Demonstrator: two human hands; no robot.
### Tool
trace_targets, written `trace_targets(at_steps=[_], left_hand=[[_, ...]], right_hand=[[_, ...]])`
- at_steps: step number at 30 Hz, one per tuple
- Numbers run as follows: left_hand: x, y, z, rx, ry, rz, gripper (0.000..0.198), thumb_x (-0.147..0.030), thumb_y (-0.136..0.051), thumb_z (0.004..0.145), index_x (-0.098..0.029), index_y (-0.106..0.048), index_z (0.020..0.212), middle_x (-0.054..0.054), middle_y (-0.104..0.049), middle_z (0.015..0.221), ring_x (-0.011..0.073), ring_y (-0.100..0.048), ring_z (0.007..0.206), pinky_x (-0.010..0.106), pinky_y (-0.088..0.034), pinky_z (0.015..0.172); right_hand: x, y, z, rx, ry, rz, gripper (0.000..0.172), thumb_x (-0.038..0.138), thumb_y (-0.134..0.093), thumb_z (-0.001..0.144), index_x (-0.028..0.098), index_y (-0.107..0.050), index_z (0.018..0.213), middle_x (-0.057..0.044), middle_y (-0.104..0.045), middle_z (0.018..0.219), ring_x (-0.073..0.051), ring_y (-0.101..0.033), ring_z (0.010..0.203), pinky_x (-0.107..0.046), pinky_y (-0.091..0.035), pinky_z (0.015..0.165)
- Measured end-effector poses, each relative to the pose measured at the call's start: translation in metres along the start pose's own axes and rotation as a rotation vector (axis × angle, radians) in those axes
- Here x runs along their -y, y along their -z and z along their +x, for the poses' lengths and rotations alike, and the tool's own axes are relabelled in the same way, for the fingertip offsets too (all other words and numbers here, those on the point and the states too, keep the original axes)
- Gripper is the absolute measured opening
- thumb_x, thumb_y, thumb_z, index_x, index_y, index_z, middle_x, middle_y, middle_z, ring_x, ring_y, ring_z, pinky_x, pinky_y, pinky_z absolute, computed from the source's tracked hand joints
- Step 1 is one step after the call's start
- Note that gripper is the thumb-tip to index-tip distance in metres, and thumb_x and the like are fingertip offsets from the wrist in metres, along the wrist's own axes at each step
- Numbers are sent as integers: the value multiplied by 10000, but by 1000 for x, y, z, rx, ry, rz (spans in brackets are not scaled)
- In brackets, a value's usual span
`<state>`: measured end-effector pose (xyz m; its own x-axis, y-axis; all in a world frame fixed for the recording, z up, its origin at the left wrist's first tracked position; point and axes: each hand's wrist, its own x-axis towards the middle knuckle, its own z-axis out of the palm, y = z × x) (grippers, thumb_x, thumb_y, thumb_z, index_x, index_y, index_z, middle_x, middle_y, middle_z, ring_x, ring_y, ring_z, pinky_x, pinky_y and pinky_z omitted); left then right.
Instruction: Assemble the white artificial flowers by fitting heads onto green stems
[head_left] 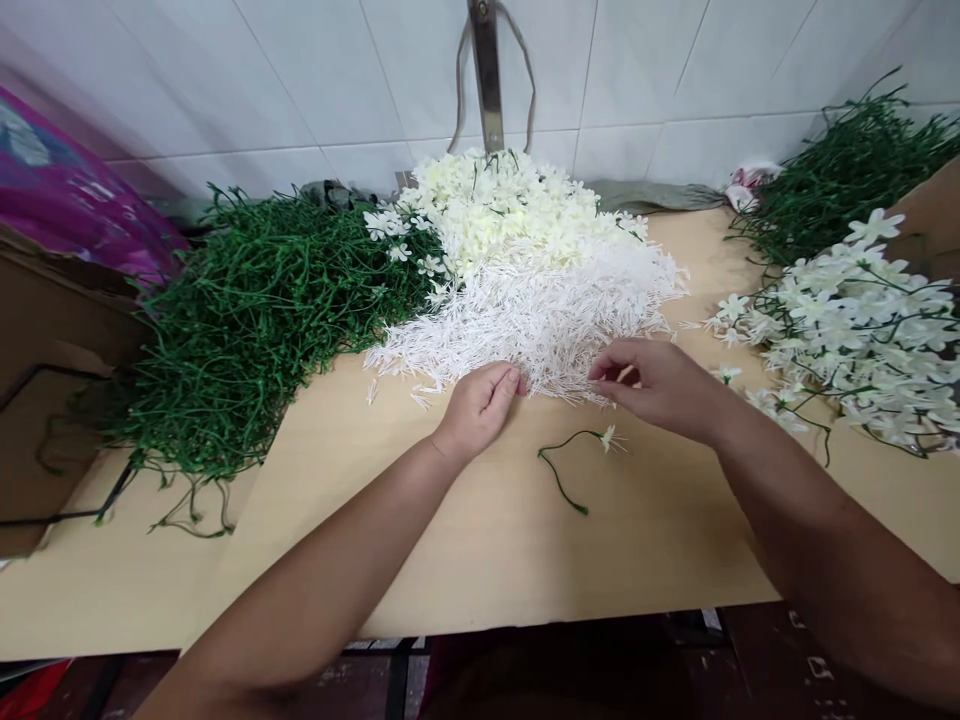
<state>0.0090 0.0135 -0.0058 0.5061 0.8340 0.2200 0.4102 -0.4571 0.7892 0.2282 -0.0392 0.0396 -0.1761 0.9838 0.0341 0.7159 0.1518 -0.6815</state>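
Observation:
My left hand (481, 402) rests on the wooden table (480, 540) with its fingers curled closed at the near edge of a heap of thin white plastic stamens (540, 310). What its fingers hold is hidden. My right hand (654, 385) is beside it, fingers pinched together at the same heap's edge, on a white piece too small to name. A single green stem with a small white flower (574, 455) lies on the table just below both hands. Behind the stamens sits a pile of cream flower heads (510, 205).
A large heap of green plastic stems (247, 320) fills the left side. Finished white flowers on stems (855, 320) lie at the right, with more green stems (847, 170) behind. A cardboard box (45, 400) stands at far left. A tiled wall (300, 80) backs the table.

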Motion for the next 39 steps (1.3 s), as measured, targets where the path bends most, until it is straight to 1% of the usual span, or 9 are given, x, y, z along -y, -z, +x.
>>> trace_targets(at_steps=[8, 11, 16, 20, 24, 27, 31, 35, 39], left_hand=[[2, -1, 3, -10, 61, -39, 367, -412, -319, 880, -175, -487, 656, 6, -506, 643, 126, -466, 653, 253, -383, 686], [5, -1, 4, -1, 65, -79, 376, -427, -324, 880, -173, -480, 651, 1, -489, 632, 122, -458, 645, 252, -382, 682], [6, -1, 4, -7, 62, -110, 387, -429, -324, 887, -165, -480, 651, -5, -464, 622, 119, -455, 648, 254, -379, 671], [3, -2, 1, -15, 58, -52, 383, -412, -315, 891, -165, -488, 655, -1, -480, 629, 120, -466, 651, 253, -386, 671], [-1, 6, 4, -47, -12, 119, 309, -351, -366, 883, -157, -536, 714, 14, -524, 681, 127, -495, 692, 260, -391, 690], [-6, 26, 28, -159, -66, 244, 201, -295, -443, 843, -157, -585, 810, 32, -553, 759, 138, -512, 735, 262, -403, 692], [-13, 55, 90, -366, 50, 371, 212, -231, -492, 803, -169, -608, 970, 70, -578, 950, 140, -525, 762, 277, -431, 728], [-9, 60, 148, -297, 206, 571, 307, -283, -544, 790, -188, -598, 1077, 115, -524, 1146, 202, -554, 910, 340, -436, 835], [-3, 45, 176, -232, 337, 712, 389, -327, -596, 750, -180, -580, 1110, 152, -488, 1221, 285, -514, 1091, 374, -416, 906]], right_hand=[[4, -47, 36, -39, 206, -504, 215, 72, -463, 812, 114, -671, 850, -153, -600, 911, -238, -525, 875, -372, -428, 796], [1, -43, 41, -126, 200, -368, 181, 80, -483, 796, 132, -655, 784, -119, -594, 875, -213, -532, 861, -344, -433, 796], [-4, -25, 38, -317, 105, 123, 42, 184, -557, 770, 173, -597, 765, -39, -605, 770, -143, -556, 714, -291, -452, 687], [-17, -15, 32, -411, -56, 432, 166, 308, -571, 773, 163, -599, 848, -12, -605, 663, -115, -537, 582, -278, -435, 606], [-34, -12, 28, -519, -108, 470, 224, 288, -520, 786, 140, -611, 926, -13, -608, 677, -97, -511, 558, -267, -426, 587], [-43, -16, 31, -580, -103, 538, 281, 277, -522, 776, 138, -579, 1013, -19, -631, 735, -108, -565, 616, -272, -466, 624], [-48, -25, 36, -604, -84, 604, 261, 303, -549, 758, 161, -564, 977, -22, -657, 748, -127, -615, 637, -283, -502, 628], [-52, -30, 38, -577, -41, 555, 161, 312, -528, 769, 171, -576, 833, -25, -652, 692, -139, -621, 614, -305, -512, 649], [-54, -32, 38, -579, 3, 452, 117, 283, -512, 771, 180, -564, 791, -25, -645, 668, -142, -609, 615, -296, -499, 640]])
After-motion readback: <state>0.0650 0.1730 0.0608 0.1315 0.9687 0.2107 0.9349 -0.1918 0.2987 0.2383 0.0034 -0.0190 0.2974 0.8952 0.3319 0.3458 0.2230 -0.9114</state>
